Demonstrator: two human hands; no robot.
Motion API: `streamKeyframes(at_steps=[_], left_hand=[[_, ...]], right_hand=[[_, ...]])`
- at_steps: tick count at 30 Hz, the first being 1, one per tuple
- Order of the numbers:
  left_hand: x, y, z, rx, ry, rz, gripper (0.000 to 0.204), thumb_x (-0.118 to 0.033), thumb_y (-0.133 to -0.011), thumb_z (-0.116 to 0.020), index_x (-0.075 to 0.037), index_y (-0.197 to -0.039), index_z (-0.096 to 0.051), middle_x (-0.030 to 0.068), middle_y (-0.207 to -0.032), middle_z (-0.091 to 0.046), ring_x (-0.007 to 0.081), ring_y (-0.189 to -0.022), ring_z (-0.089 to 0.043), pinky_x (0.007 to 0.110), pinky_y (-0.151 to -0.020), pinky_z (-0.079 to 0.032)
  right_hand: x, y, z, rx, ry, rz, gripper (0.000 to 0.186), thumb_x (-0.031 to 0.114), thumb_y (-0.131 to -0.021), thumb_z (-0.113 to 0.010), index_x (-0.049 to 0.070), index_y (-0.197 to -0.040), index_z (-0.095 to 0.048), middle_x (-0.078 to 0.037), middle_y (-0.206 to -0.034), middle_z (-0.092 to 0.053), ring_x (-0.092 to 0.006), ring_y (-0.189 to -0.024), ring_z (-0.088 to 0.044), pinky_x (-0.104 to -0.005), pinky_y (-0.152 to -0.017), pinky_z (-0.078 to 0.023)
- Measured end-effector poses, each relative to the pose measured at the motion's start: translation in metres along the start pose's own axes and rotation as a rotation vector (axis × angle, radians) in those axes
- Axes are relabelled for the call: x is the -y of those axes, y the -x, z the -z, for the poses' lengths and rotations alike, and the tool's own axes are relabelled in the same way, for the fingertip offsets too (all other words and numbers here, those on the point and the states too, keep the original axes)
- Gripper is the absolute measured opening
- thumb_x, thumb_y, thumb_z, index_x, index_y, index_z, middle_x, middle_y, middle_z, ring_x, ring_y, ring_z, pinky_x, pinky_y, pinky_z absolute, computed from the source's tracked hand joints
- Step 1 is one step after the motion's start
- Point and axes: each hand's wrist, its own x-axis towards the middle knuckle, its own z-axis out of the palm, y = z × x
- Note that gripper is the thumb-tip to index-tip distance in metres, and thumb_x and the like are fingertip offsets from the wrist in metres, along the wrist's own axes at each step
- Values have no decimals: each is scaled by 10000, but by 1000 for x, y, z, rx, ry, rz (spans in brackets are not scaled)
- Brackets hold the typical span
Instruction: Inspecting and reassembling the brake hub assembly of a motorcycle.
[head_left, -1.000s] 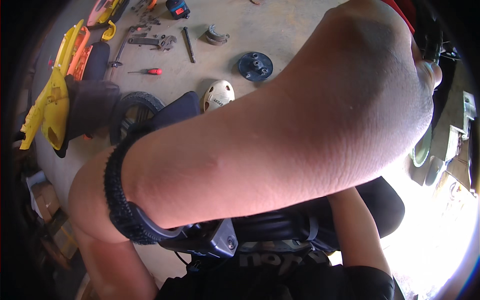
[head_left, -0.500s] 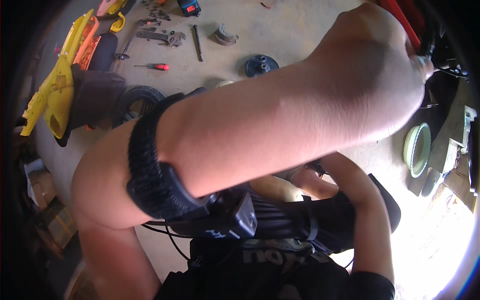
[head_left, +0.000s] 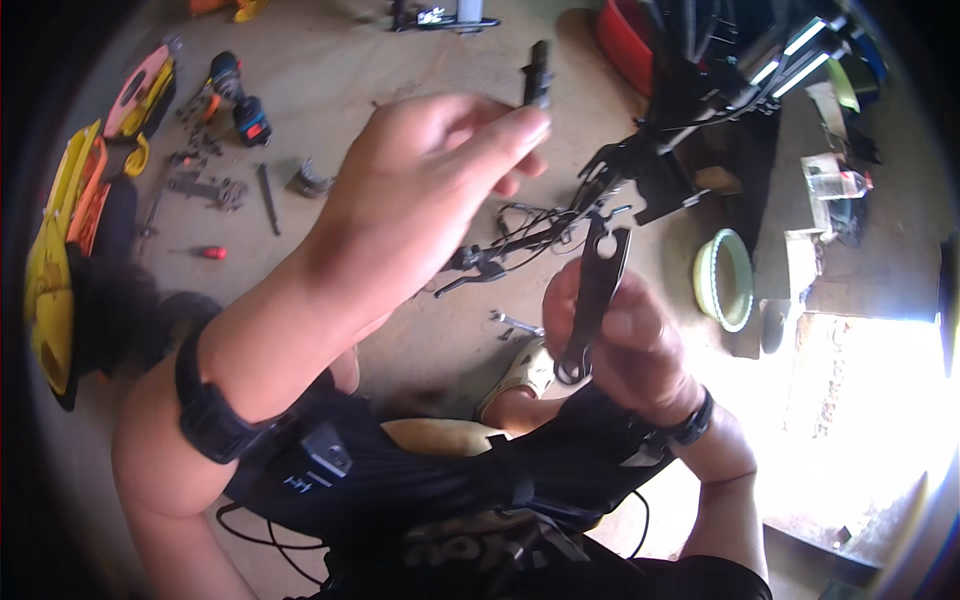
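Note:
My left hand (head_left: 430, 185) is raised at the middle of the view, pinching a short dark cylindrical part (head_left: 539, 76) between thumb and fingers. The part points upward, and I cannot make out its exact kind. Lower and to the right, my right hand (head_left: 645, 345) grips a flat dark spanner (head_left: 598, 295). This spanner has an open notch at its upper end and a round eye at the lower one. Just beyond it stands a black vehicle frame (head_left: 665, 150) with cables and handlebars. A brake lever (head_left: 485, 272) shows below my left wrist.
Left on the floor are a cordless drill (head_left: 240, 100), a red-handled screwdriver (head_left: 212, 253), a long bolt (head_left: 270, 198) and yellow body panels (head_left: 55, 300). A combination wrench (head_left: 518, 323) lies near my foot. To the right are a pale green basin (head_left: 700, 290) and a red tub (head_left: 625, 45).
My left arm has drawn back from the far right, and its hand now shows the dark part. My right hand has come up with the spanner. The view has shifted.

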Motion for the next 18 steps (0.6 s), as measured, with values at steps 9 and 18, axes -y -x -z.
streamKeyframes(at_steps=[9,18], left_hand=[[-9,17,0,130,-61,78,377,-354,-1092,-653,5,-1174,-736,40,-991,-732,79,-878,-609,248,-843,-493],[-15,21,-5,152,-53,120,358,-316,-1092,-656,26,-1162,-733,49,-980,-733,98,-895,-620,266,-857,-510]], right_hand=[[-22,24,-5,193,-230,-105,602,345,-917,-639,-42,-1379,-641,-110,-892,-630,-202,-801,-589,-318,-686,-462],[-29,32,-6,144,-202,12,589,347,-948,-641,-27,-1402,-634,-102,-881,-600,-239,-832,-576,-402,-790,-479]])
